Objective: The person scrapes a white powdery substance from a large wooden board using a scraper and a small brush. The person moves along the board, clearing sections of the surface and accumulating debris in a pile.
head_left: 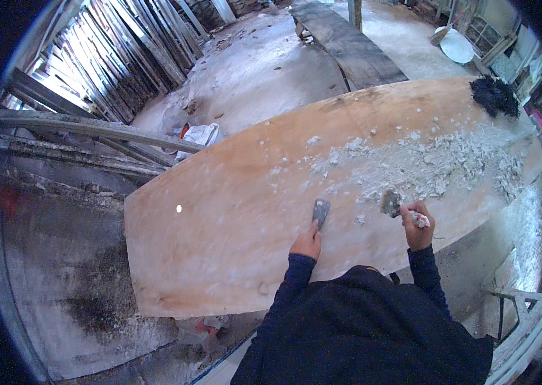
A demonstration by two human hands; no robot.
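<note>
My left hand [307, 244] is closed round the handle of a putty knife [321, 210]. Its grey blade points away from me, low over the board. To the right, my right hand [418, 230] grips a second putty knife with a broad, caked blade [391, 203] and a white handle marked with red, which shows below the fingers. That blade is beside the near edge of a spread of white flakes and crumbs [438, 160]. Both hands are above a large, tan wooden board [220, 224] dusted with white.
A black bristly clump [494, 96] sits on the board's far right corner. Beyond stands a dark plank bench [348, 45], with a white round basin [456, 45] further right. Timber beams [91, 125] lie at left, near leaning planks [117, 51]. A white rack [527, 321] stands at lower right.
</note>
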